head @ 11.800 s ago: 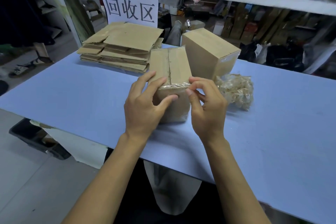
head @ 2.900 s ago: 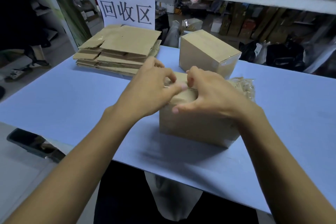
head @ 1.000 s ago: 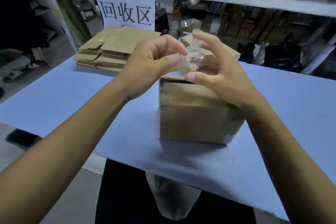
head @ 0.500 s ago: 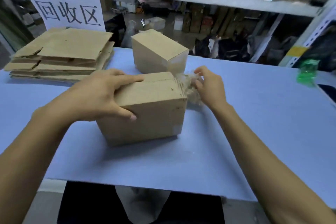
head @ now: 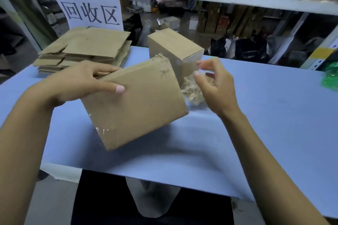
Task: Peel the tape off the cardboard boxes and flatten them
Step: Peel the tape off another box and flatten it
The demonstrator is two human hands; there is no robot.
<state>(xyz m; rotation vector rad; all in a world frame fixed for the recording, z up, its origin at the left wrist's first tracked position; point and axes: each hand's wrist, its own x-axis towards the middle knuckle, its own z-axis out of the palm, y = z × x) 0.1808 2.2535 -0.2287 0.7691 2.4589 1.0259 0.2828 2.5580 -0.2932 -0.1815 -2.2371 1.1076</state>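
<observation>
A: Box (head: 135, 104) in the air, tilted, held above the surface (head: 265, 115) near its front edge. The left hand (head: 82, 80) grips its upper-left corner, thumb on the near face, fingers over the top edge. What step is this, in your view?

B: Between strips, I'd judge. The right hand (head: 215, 86) hangs at three o'clock of the box, fingers loosely curled, and I can't tell whether a scrap of clear film clings to them. The wad of peeled tape (head: 192, 91) lies just under it.

A: Next move?

B: Some shiny tape still shows at the box's lower-left corner (head: 101, 129). That calls for turning the box so the seam faces up, then picking up a tape end with a fingernail.

A: And the rest?

B: A second box (head: 173, 49) stands sealed at twelve o'clock; the flattened stack (head: 87, 47) sits at ten o'clock, below a paper sign (head: 87, 7).

A: Anything hidden?

B: The box's far and under sides, so how much tape is left there is unknown. The frame is motion-blurred
</observation>
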